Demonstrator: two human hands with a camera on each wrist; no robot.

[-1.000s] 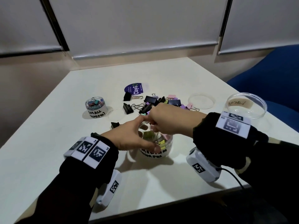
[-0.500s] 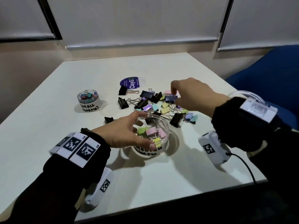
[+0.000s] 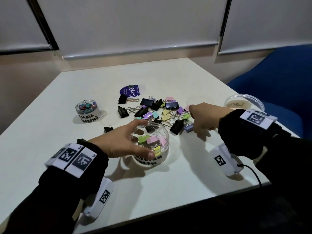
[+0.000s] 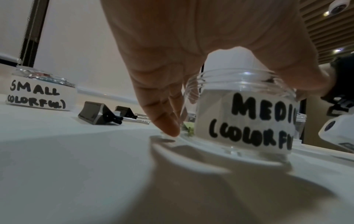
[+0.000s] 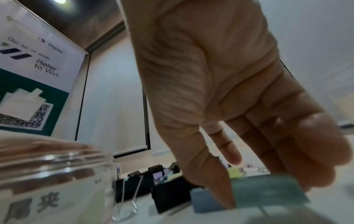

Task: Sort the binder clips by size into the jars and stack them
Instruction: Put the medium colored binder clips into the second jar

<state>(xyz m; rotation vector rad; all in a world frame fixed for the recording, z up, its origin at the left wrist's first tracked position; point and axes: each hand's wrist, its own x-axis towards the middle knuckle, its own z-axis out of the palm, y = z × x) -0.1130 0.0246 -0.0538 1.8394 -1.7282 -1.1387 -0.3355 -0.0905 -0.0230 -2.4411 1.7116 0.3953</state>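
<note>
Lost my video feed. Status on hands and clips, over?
Left hand holds medium jar steady. Right hand down in clip pile, grip unclear. Black clips mixed among the coloured ones.

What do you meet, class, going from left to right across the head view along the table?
Small clear jar labelled SMALL → lone black binder clip near the left hand → clear jar labelled MEDIUM, gripped by the left hand → right hand reaching into the clip pile → wide clear jar at the table's right edge.
</note>
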